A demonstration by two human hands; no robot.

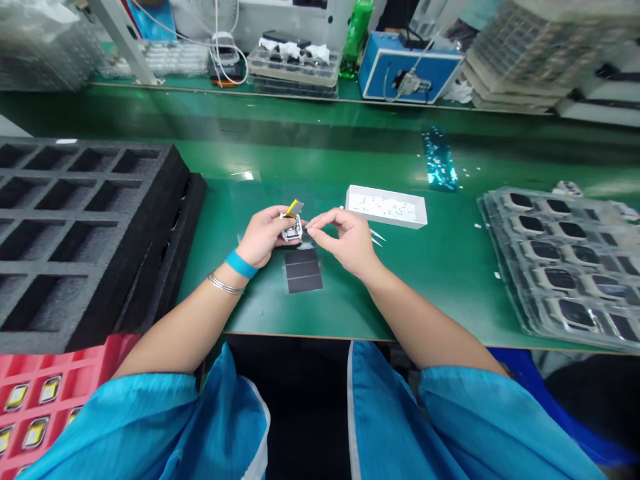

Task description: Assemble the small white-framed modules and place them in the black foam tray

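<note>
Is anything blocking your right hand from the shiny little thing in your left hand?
Nothing visible does: the right hand reaches in with its fingertips right beside the small metal part held in the left hand.

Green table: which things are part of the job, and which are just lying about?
Part of the job: left hand, holding a small silver part with a yellow tab; right hand, its fingers reaching to that part.

Just lying about: black foam tray, stacked plastic trays, blue box.
</note>
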